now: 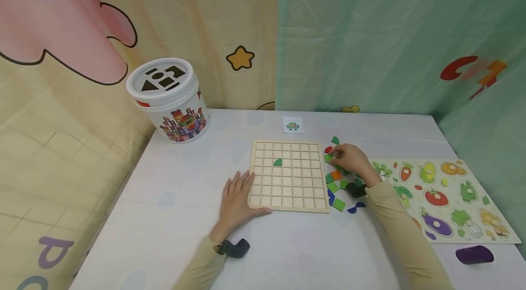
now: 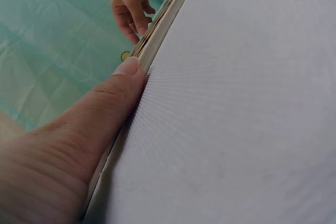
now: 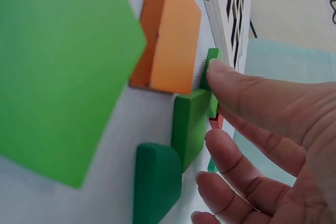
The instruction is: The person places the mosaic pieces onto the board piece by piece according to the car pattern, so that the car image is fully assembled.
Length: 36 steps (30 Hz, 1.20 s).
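A wooden grid board [image 1: 287, 186] lies on the table with one dark green quarter-circle piece [image 1: 278, 162] in a cell of its upper part. My left hand [image 1: 236, 203] rests at the board's lower left corner, fingers spread along the left side and thumb [image 2: 113, 90] against the front edge. Right of the board, my right hand [image 1: 349, 159] pinches a light green square block [image 1: 328, 158] between thumb [image 3: 231, 80] and index finger. Its other fingers are loosely bent. Around it lie an orange square [image 3: 176, 40], a red piece [image 1: 328, 149] and several green and blue pieces.
A small picture card [image 1: 293, 125] with a green and orange pattern lies behind the board. At the back left stands a white bucket [image 1: 181, 116] with a shape-sorter lid. To the right are a vegetable puzzle board [image 1: 445, 180] and a dark purple object [image 1: 474, 255].
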Each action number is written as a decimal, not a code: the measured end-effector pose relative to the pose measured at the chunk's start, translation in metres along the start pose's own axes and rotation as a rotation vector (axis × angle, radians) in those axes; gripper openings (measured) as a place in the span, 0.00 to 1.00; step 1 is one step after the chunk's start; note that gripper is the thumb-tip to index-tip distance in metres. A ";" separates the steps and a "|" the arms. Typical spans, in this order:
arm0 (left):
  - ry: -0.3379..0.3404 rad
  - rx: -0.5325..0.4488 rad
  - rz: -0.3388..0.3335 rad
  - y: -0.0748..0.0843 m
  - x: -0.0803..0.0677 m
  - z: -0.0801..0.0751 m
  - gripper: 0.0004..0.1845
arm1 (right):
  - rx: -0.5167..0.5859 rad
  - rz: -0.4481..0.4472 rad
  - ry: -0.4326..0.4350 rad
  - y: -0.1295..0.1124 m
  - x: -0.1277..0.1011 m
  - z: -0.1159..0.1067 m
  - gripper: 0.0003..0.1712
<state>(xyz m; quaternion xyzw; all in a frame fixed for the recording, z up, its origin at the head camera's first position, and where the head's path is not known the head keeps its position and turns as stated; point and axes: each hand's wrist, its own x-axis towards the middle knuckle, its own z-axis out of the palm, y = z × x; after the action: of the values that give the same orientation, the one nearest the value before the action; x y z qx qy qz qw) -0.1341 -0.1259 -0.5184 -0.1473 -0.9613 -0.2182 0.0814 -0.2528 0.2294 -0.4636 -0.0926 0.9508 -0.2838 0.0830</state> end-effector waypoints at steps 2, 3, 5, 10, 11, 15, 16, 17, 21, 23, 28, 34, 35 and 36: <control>0.001 0.002 0.000 0.000 0.000 0.000 0.62 | 0.010 -0.007 0.005 0.001 -0.001 0.001 0.15; 0.002 0.003 0.000 0.000 0.000 0.000 0.62 | 0.016 -0.010 0.006 0.002 -0.001 0.001 0.15; 0.002 0.006 0.000 0.001 0.000 0.001 0.62 | 0.025 -0.018 0.012 0.003 -0.002 0.002 0.14; -0.004 0.011 -0.005 0.001 0.000 0.003 0.62 | 0.027 -0.022 0.042 0.003 -0.009 0.005 0.13; -0.004 0.013 -0.006 0.001 0.000 0.003 0.62 | 0.024 -0.026 0.051 0.002 -0.011 0.005 0.13; 0.003 0.014 -0.007 0.002 0.000 0.003 0.62 | 0.000 -0.053 0.100 -0.002 -0.015 0.007 0.10; 0.005 0.014 -0.006 0.002 0.000 0.003 0.62 | -0.008 -0.062 0.111 -0.003 -0.017 0.007 0.10; 0.007 0.013 -0.004 0.002 0.000 0.003 0.62 | -0.018 -0.070 0.122 -0.005 -0.017 0.007 0.09; 0.013 0.008 0.003 0.002 0.000 0.002 0.62 | -0.029 -0.113 0.159 -0.013 -0.019 0.009 0.09; 0.015 0.006 0.005 0.002 0.000 0.002 0.62 | -0.009 -0.143 0.163 -0.019 -0.018 0.012 0.11; 0.000 0.028 -0.001 0.002 0.000 0.001 0.62 | 0.093 -0.196 0.123 -0.035 -0.013 0.026 0.10; -0.019 0.052 0.003 0.001 0.001 0.000 0.62 | 0.162 -0.234 0.075 -0.052 -0.003 0.042 0.06; -0.023 0.056 0.004 0.001 0.001 0.000 0.61 | 0.170 -0.243 0.067 -0.055 -0.002 0.043 0.06; -0.028 0.063 0.004 0.000 0.001 0.000 0.61 | 0.173 -0.247 0.061 -0.058 -0.001 0.044 0.06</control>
<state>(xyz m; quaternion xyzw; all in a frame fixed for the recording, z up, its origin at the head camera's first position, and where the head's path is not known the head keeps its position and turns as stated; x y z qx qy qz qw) -0.1348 -0.1253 -0.5183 -0.1496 -0.9684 -0.1855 0.0730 -0.2354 0.1585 -0.4681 -0.1929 0.9062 -0.3754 0.0261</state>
